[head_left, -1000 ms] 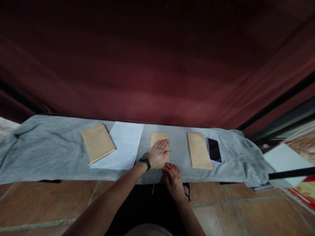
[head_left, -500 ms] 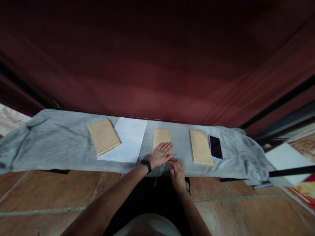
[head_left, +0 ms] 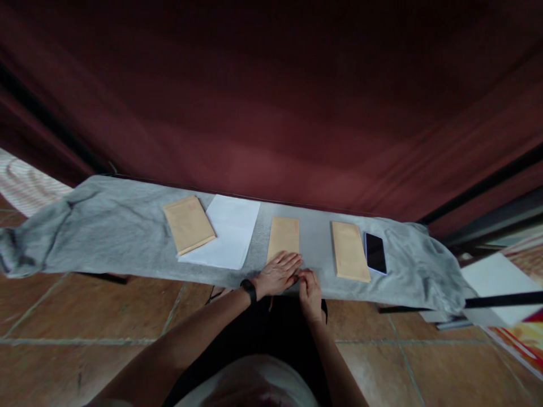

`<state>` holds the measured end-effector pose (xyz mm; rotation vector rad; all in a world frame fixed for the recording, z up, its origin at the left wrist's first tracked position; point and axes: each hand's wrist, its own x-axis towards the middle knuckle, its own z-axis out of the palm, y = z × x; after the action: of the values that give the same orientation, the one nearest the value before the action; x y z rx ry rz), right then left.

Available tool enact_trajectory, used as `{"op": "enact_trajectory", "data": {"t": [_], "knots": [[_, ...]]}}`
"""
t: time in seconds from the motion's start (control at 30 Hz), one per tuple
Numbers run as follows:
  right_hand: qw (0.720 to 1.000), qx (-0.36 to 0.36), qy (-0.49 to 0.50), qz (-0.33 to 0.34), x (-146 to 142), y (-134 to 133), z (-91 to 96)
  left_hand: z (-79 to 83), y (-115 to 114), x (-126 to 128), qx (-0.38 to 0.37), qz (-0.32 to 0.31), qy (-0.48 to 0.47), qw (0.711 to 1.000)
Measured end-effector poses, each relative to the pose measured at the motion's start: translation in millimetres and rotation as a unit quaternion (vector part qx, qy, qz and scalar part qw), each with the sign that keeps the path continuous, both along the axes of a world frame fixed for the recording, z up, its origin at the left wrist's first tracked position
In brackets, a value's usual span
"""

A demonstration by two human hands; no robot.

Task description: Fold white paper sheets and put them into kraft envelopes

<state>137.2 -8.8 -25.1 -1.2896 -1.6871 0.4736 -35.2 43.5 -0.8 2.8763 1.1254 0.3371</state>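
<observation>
My left hand (head_left: 279, 273), a black band at its wrist, lies flat with fingers stretched out on the near end of the middle tan envelope (head_left: 284, 236). My right hand (head_left: 309, 288) sits just right of it at the envelope's near right corner, fingers curled and pinched there; what they grip is hidden. The envelope lies on a grey cloth (head_left: 119, 237) spread over a low bench.
Another tan envelope (head_left: 189, 224) overlaps a white sheet (head_left: 227, 234) at the left. A third tan envelope (head_left: 349, 250) and a black phone (head_left: 375, 252) lie at the right. A dark red curtain (head_left: 271, 113) hangs behind. The floor is of terracotta tiles (head_left: 85, 316).
Both hands have slid toward me along the middle envelope, from its middle to its near end. The view has tilted so the bench sits a little further left and higher.
</observation>
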Motion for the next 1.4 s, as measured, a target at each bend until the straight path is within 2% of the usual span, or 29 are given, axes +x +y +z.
{"op": "enact_trajectory", "data": {"t": [0.2, 0.47, 0.73, 1.4], "knots": [[1.000, -0.005, -0.012, -0.006, 0, -1, -1.6, 5.0, -15, -2, -0.012, -0.014, -0.011, 1.000], [1.000, -0.006, -0.014, -0.014, 1, 0, -6.0, 6.1, -24, -4, -0.003, -0.021, 0.001, 1.000], [1.000, -0.009, -0.010, -0.012, 1, 0, -7.8, 0.1, -33, -6, 0.016, -0.021, 0.007, 1.000], [0.988, 0.037, -0.148, 0.019, -2, 0, -9.4, -7.3, -48, -3, 0.037, 0.005, 0.050, 0.998]]}}
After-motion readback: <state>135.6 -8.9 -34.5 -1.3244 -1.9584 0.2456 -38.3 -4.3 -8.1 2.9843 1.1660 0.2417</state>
